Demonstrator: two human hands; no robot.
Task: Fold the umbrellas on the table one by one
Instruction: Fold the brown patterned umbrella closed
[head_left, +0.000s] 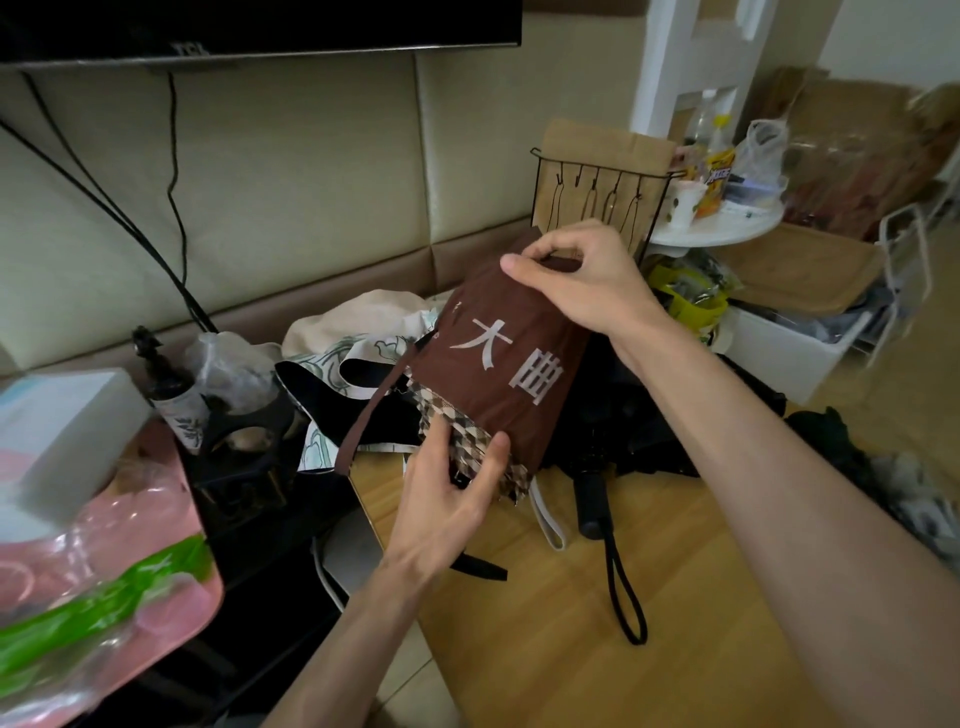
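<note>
The light wooden table (545, 623) carries a collapsed black umbrella (631, 415) lying behind the hands, its handle and cord loop pointing toward the person. Beyond it on the left lies a white umbrella with a green leaf print and black trim (332, 364). Held tilted above the table's left edge is a brown fabric sleeve with white characters (498, 374), drawn over a brown-and-cream checked umbrella (462, 441) whose lower end sticks out. The right hand (582, 280) pinches the sleeve's top end; the left hand (447, 514) grips the checked umbrella's exposed folds.
</note>
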